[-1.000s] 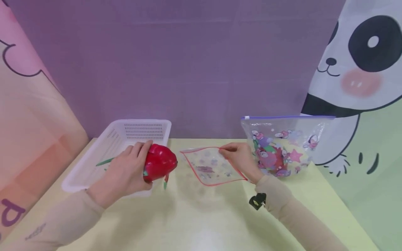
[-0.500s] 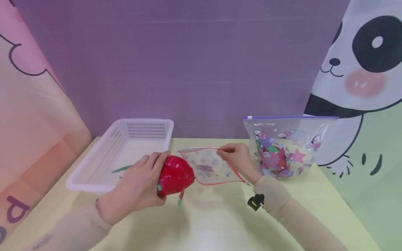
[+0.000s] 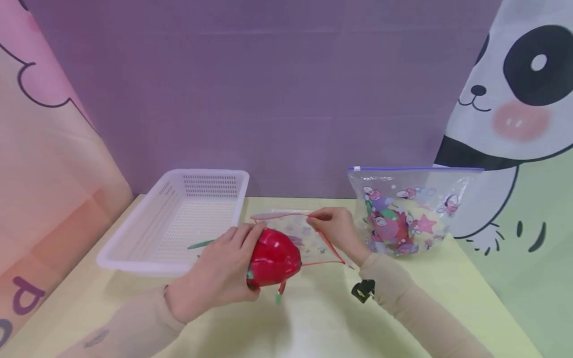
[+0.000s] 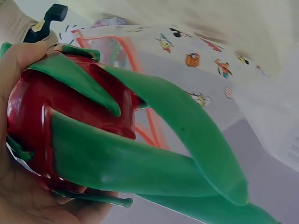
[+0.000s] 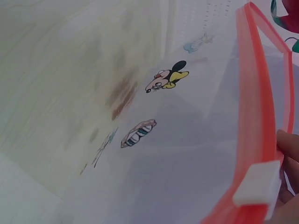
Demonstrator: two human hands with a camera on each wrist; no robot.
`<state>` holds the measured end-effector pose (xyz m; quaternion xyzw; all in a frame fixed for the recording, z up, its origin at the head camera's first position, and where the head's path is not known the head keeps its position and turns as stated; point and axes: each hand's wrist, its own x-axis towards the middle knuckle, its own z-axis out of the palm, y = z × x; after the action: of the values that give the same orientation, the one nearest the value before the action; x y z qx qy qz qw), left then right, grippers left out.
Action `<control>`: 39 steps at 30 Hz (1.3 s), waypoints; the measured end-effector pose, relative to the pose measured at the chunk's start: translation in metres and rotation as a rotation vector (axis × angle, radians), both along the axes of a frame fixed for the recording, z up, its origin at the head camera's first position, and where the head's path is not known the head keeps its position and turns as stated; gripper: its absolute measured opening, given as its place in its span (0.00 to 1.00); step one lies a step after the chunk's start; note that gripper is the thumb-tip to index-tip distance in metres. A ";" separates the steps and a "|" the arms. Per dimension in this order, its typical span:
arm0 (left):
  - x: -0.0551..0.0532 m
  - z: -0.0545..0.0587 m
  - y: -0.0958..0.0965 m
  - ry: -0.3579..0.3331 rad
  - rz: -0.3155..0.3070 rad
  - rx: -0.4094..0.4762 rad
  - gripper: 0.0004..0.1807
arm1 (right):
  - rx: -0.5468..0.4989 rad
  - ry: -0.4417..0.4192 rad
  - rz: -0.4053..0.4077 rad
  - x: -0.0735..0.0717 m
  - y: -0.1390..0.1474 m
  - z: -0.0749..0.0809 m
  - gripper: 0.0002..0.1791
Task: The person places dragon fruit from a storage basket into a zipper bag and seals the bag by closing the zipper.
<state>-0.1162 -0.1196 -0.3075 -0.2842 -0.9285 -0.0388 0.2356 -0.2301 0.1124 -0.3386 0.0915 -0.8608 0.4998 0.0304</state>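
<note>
In the head view my left hand (image 3: 219, 273) grips a glossy red dragon fruit (image 3: 275, 258) from its left side. The left wrist view shows the long green scales of the dragon fruit (image 4: 121, 154) pointing away from the palm. My right hand (image 3: 335, 229) pinches the red-edged rim of a clear printed zip bag (image 3: 313, 256), whose mouth gapes. The dragon fruit is in front of the bag's left part and hides some of it. In the right wrist view, a white slider (image 5: 257, 186) sits on the red zip beside my fingers (image 5: 289, 147).
A white perforated basket (image 3: 130, 219) stands at the left of the pale table (image 3: 313, 323). At the right, a larger clear bag (image 3: 403, 199) with a purple zip stands upright with colourful things inside. A purple backdrop (image 3: 277, 99) rises behind the table.
My left hand has carried the dragon fruit right and a little toward me, away from the basket to in front of the bag. The right hand keeps its pinch on the bag's rim.
</note>
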 end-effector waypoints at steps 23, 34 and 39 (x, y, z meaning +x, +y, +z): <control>-0.016 -0.021 0.028 0.175 -0.032 -0.099 0.53 | 0.023 0.066 0.070 0.007 -0.010 -0.001 0.09; -0.023 -0.030 0.034 0.111 0.053 -0.141 0.53 | 0.004 0.044 0.062 0.009 -0.014 -0.001 0.08; -0.026 -0.031 0.038 0.079 0.117 -0.150 0.55 | -0.032 0.005 0.059 0.010 -0.017 0.000 0.09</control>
<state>-0.1423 -0.0815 -0.3382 -0.2477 -0.9339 0.0560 0.2518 -0.2201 0.0957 -0.3390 0.1177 -0.8495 0.5139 0.0192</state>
